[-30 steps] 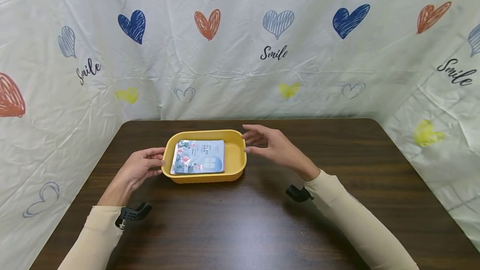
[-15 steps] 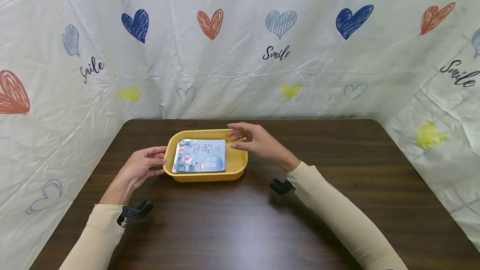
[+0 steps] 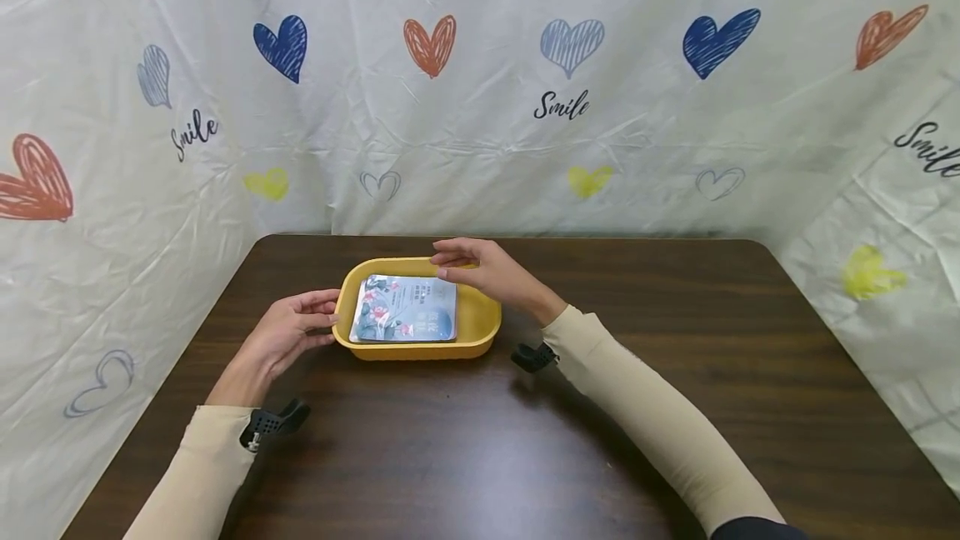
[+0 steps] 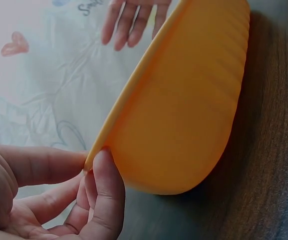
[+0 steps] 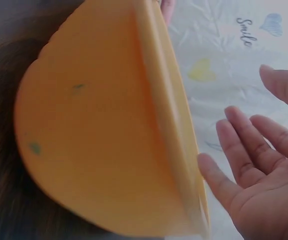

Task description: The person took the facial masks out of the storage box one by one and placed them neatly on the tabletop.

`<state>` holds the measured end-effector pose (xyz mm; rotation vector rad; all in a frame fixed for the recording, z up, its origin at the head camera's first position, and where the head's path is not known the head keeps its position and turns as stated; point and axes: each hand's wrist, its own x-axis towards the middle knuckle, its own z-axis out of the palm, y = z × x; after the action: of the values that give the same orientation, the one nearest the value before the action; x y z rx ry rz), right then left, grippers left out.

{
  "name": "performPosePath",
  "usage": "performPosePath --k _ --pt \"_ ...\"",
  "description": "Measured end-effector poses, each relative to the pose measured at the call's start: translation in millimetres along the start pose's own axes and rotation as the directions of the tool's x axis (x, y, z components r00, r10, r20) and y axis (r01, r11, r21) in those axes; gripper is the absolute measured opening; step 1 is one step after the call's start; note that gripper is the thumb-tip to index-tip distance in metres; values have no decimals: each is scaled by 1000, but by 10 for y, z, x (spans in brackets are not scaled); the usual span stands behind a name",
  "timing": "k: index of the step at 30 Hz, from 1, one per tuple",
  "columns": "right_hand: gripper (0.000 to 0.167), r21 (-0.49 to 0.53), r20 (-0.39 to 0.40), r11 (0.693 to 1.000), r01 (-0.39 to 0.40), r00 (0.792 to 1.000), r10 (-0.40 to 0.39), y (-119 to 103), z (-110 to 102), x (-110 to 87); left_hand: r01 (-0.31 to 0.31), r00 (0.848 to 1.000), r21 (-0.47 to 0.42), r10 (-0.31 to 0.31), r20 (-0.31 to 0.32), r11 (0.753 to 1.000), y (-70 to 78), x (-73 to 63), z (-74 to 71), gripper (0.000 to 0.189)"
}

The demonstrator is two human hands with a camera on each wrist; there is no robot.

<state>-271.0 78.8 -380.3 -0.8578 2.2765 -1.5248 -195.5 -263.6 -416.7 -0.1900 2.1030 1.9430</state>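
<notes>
Left hand (image 3: 288, 333) pinches the yellow rounded plastic tray (image 3: 418, 352), long axis running hand to hand; right hand (image 3: 495, 275), fingers loosely extended, empty, hovers over it, flat pale-blue floral packet (image 3: 405, 308) between them.

Dark wood-grain table (image 3: 420, 440), rounded far corners, yellow tray (image 3: 420, 352) resting toward far edge

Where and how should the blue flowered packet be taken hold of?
Probably by its right edge, from above and the right, with the right hand: the packet lies flat toward the left of the yellow basket, leaving bare floor at its right; the left hand pinches the rim.
</notes>
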Motion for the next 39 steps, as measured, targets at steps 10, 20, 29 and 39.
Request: performPosePath --k 10,20,29,39 --pt "50 80 42 995 -61 997 58 88 109 177 -3 1000 -3 3 -4 1000 38 -40 31 61" --pt "46 61 31 996 -70 997 68 110 182 202 -5 1000 2 5 -6 1000 40 -46 40 59" --pt "40 54 -13 997 -58 998 59 117 194 188 -6 1000 1 6 -14 1000 12 -19 19 59" --pt "34 14 -73 997 -73 995 74 112 194 163 -1 1000 6 1 -14 1000 4 -20 12 59"
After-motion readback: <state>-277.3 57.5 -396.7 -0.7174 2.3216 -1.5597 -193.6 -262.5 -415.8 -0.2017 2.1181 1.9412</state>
